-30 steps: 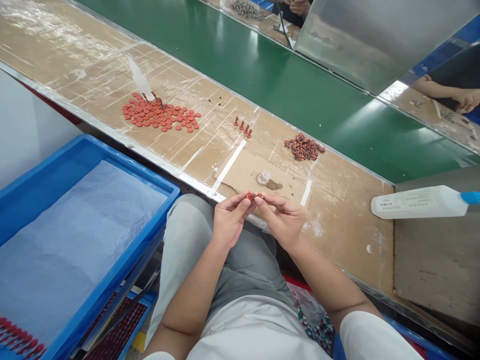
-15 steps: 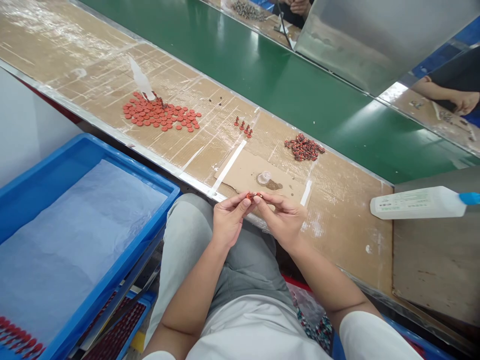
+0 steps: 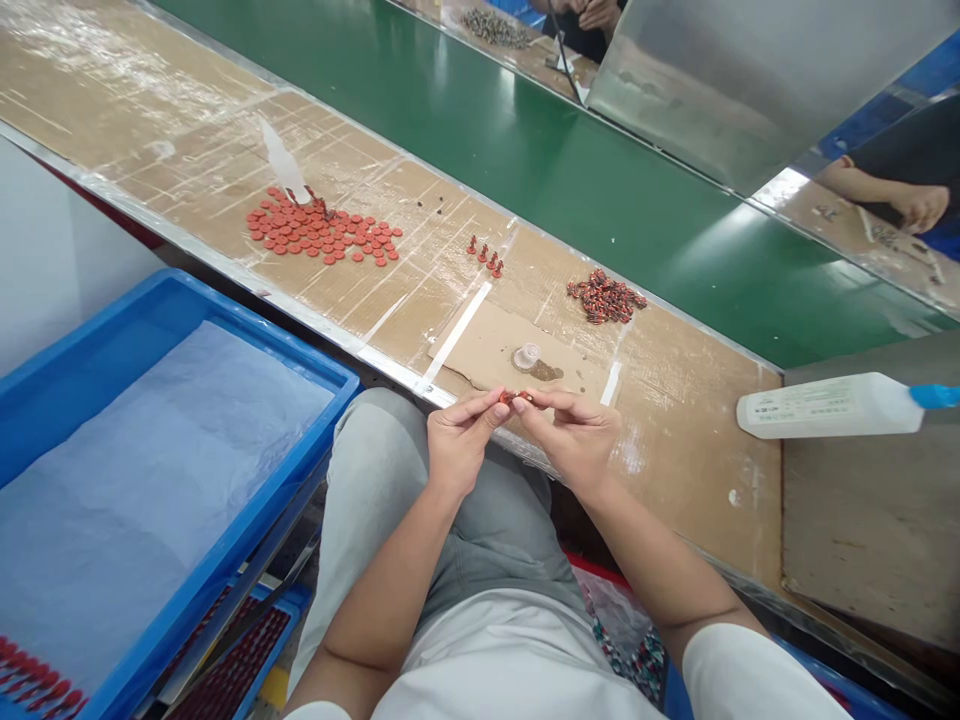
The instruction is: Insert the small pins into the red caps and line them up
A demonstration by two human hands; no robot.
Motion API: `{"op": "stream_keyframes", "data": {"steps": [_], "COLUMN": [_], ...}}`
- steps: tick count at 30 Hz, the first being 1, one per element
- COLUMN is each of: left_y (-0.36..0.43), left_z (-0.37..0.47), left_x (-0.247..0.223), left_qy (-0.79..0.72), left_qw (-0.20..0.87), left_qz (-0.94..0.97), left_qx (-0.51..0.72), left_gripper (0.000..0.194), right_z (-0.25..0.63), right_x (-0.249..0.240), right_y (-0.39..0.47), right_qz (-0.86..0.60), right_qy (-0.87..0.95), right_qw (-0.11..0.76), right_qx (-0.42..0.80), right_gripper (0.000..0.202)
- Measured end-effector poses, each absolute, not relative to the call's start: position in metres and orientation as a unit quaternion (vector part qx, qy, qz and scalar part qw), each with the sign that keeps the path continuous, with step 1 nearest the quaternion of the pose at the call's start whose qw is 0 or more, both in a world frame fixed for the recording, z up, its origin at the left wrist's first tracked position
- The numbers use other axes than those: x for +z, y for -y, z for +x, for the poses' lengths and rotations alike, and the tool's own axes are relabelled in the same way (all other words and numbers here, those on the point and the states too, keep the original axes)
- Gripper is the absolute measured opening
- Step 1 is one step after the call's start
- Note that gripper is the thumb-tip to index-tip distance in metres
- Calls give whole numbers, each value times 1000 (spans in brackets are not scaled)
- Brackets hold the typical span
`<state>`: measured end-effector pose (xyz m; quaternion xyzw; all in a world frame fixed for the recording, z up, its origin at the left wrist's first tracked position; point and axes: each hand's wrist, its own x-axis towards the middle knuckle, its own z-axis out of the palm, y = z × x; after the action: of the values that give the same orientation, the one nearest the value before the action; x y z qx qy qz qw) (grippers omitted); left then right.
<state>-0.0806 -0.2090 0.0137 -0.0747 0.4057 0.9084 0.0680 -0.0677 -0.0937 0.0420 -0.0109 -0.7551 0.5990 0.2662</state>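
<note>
Above the bench's front edge, my left hand point(image 3: 457, 445) and my right hand point(image 3: 577, 440) meet with thumbs and fingers pinched. Between their fingertips is a small red figure piece point(image 3: 515, 397), mostly covered; whether it is one part or two I cannot tell. Just beyond lies a cardboard sheet point(image 3: 487, 335) with a small clear cup point(image 3: 526, 355) beside a wet patch. Several small figures on red round bases point(image 3: 486, 255) stand behind the sheet. A heap of red and dark figures point(image 3: 606, 296) lies to the right, and many red discs point(image 3: 322, 230) are spread at the left.
A white pointed bottle point(image 3: 283, 160) rests among the discs. A blue-capped bottle point(image 3: 832, 405) is at the right. Beyond the bench runs a green conveyor belt point(image 3: 450, 120), with other people's hands point(image 3: 921, 207) across it. A blue tray point(image 3: 341, 385) with red pieces is at my left.
Both hands have shifted very slightly to the right, still pinching the piece. The things on the bench lie as before.
</note>
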Motion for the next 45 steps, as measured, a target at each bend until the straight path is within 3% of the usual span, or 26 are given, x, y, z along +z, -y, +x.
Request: {"op": "stream_keyframes", "data": {"steps": [11,25,32,39,45], "left_y": [209,213,212,213,212], "left_z": [-76,-67,-68,-69,-68], "left_x": [17,29,28,29,28], "left_qy": [-442,-461,-433,-432,-429], "left_qw": [33,6,10,4,2], "left_qz": [-24,3,3,5,9], "left_qx": [896,888,902,902,903], "left_gripper": [20,23,23,23,24], "right_z": [-63,-62,-62,-62,-61], "right_x": [40,52,51,53,54], "right_y": [91,77,78,78,80], "right_qz": [-10,121,101,111,82], "right_qy": [733,743,751,742,736], "right_qw": [246,275,269,255,247], "right_qx": [634,597,594,610,624], "right_gripper": [14,25,21,32,25]}}
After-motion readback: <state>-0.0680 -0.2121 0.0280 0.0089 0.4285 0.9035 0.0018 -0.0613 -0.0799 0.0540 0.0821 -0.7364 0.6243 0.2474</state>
